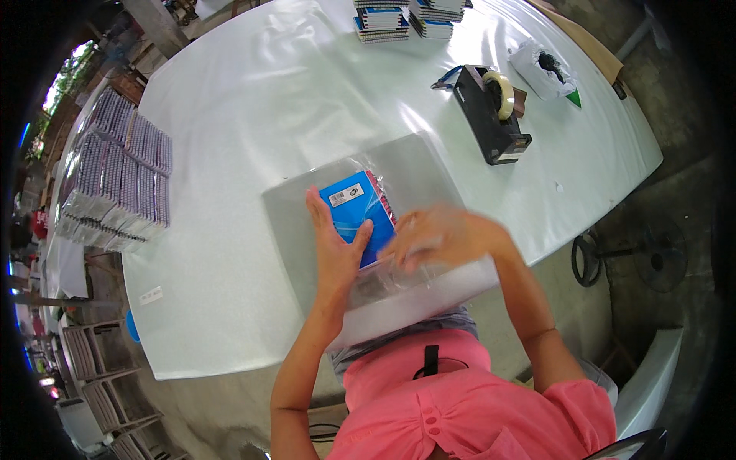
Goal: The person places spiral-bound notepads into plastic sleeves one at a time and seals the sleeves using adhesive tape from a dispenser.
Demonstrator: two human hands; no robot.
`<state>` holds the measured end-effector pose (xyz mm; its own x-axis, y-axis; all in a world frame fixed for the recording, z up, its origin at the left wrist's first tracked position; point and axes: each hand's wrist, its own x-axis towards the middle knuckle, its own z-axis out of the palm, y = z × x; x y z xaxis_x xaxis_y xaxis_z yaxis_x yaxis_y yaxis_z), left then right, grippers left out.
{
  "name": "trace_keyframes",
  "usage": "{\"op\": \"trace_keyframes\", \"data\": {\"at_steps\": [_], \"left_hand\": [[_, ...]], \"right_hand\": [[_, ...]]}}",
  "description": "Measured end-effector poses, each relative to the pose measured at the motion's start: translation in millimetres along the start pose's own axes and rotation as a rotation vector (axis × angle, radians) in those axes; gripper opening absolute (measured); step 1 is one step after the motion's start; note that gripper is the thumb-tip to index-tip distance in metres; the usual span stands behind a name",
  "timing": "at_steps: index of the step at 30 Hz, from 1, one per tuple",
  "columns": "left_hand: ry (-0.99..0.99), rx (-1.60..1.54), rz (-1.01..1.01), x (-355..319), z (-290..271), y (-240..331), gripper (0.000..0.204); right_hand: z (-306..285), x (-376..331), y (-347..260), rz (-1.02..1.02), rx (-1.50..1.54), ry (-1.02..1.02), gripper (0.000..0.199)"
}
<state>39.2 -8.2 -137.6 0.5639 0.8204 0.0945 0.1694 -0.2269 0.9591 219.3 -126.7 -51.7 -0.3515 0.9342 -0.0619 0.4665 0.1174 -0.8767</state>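
Note:
A blue spiral notebook (350, 217) with a white barcode label and a red coil along its right side lies slanted before me, clear plastic film around it. My left hand (337, 247) grips its left side, thumb across the cover and fingers along the edge. At the notebook's lower right is my right hand (433, 236), smeared by motion, so its fingers cannot be read. Beneath the notebook a stack of clear plastic sleeves (295, 218) spreads over the table, its front part hanging over the edge near my waist.
The table (222, 307) has a shiny white cover. Bundled spiral notebooks (123, 172) are piled high at the left. More notebooks (382, 19) stand at the far edge. A black tape dispenser (491, 115) and a white plastic bag (542, 70) sit at the right, with a fan (659, 257) beyond.

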Motion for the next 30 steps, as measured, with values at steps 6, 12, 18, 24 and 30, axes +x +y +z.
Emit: {"op": "trace_keyframes", "data": {"at_steps": [6, 12, 18, 24, 30], "left_hand": [[-0.014, -0.003, 0.035, 0.6, -1.6, -4.7, 0.099], [0.033, 0.114, 0.107, 0.7, 2.5, -11.4, 0.1], [-0.026, 0.005, 0.039, -4.9, -1.1, -6.8, 0.095], [-0.043, -0.091, 0.052, -6.1, -0.3, -13.7, 0.086], [-0.08, -0.02, 0.1, -2.5, -1.0, -9.6, 0.076]], "right_hand": [[-70.6, 78.8, 26.2, -0.163, -0.104, 0.472, 0.029], [-95.3, 157.5, 73.3, -0.143, -0.115, 0.083, 0.008], [-70.9, 144.6, 87.1, -0.222, -0.264, 0.649, 0.011], [-9.6, 49.2, 49.2, -0.129, -0.391, 0.841, 0.02], [48.8, 7.1, 35.2, -0.287, -0.603, 0.552, 0.022]]}}
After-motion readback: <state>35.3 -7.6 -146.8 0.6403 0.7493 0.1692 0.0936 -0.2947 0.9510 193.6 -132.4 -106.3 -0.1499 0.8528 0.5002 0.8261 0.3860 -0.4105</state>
